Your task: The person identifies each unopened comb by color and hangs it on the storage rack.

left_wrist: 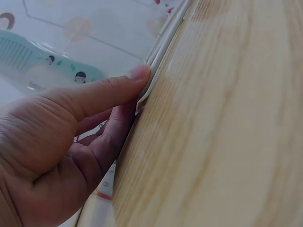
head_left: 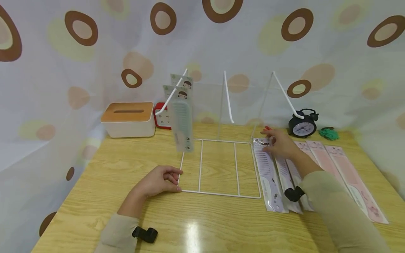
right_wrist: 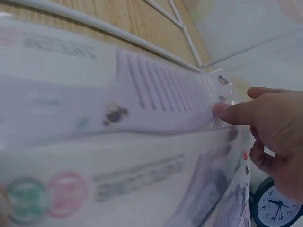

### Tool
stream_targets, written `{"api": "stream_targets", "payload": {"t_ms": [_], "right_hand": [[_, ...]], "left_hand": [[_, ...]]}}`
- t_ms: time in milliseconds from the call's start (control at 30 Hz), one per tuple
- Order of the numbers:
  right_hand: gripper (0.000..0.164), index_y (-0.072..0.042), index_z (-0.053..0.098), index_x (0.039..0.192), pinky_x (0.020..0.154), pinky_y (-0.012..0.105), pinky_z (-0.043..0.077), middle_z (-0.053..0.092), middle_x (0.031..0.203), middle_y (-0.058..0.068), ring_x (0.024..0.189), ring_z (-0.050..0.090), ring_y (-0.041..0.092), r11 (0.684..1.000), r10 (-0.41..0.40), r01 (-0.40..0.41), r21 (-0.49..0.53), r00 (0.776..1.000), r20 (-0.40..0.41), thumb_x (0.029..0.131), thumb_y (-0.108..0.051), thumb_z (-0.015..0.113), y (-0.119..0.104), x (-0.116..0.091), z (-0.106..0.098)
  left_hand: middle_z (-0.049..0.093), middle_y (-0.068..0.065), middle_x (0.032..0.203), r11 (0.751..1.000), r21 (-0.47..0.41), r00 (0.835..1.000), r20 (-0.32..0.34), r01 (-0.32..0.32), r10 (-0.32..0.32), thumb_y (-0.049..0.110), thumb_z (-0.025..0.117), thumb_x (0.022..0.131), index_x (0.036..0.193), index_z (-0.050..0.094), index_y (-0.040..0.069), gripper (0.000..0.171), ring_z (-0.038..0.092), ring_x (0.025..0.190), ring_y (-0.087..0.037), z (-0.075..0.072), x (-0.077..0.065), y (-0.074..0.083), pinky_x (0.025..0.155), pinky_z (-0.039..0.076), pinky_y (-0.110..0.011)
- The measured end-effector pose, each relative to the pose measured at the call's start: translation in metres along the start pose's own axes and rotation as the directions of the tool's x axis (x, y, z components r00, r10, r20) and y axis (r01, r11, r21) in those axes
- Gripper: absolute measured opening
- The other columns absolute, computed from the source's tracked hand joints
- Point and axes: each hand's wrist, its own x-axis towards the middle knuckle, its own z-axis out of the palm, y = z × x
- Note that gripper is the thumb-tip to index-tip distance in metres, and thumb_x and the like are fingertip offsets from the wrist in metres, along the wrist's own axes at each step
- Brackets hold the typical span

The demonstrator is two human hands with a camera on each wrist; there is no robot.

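Observation:
A white wire display rack (head_left: 218, 193) stands on the table, with hooks at its top. My left hand (head_left: 161, 181) grips the front left corner of its base, thumb over the wire (left_wrist: 165, 47) and fingers curled below. Packaged green combs (head_left: 181, 119) hang from the left hook; one green comb (left_wrist: 47, 59) shows behind the left hand. My right hand (head_left: 281, 142) is at the top end of the nearest packaged purple comb (head_left: 267, 172). In the right wrist view, the thumb of that hand (right_wrist: 279, 127) touches the purple comb's package (right_wrist: 161, 90), with the index finger stretched out apart from it.
More packaged purple combs (head_left: 284, 172) and pink combs (head_left: 351, 175) lie in a row at the right. Along the back are a tissue box (head_left: 129, 121), a red clock (head_left: 162, 121), a black alarm clock (head_left: 302, 126) and a green bundle (head_left: 329, 133). A patterned curtain hangs behind.

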Motion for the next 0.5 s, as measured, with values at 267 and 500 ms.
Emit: {"api": "stream_targets", "payload": {"t_ms": [267,500], "right_hand": [[0.075,-0.005,0.051,0.144,0.075,0.032,0.041,0.060,0.124,0.017,0.092,0.053,0.026,0.998,0.059,-0.059,-0.004,0.993,0.101,0.081,-0.032,0.084,0.000,-0.003,0.000],[0.059,-0.010,0.060,0.136,0.078,0.033,0.040,0.058,0.112,0.012,0.094,0.049,0.025,0.993,0.078,-0.083,0.085,0.995,0.057,0.085,-0.032,0.081,0.007,-0.007,0.002]], "left_hand": [[0.063,-0.012,0.098,1.000,-0.013,1.000,0.001,-0.004,0.004,0.005,0.084,0.078,0.129,0.059,-0.006,0.058,0.064,0.084,-0.015,-0.001,-0.001,0.000,0.076,0.054,-0.025],[0.062,-0.010,0.098,1.000,-0.018,1.000,0.005,0.002,-0.002,0.005,0.084,0.078,0.128,0.060,-0.005,0.057,0.064,0.085,-0.015,0.001,0.000,0.000,0.076,0.054,-0.024]]}}
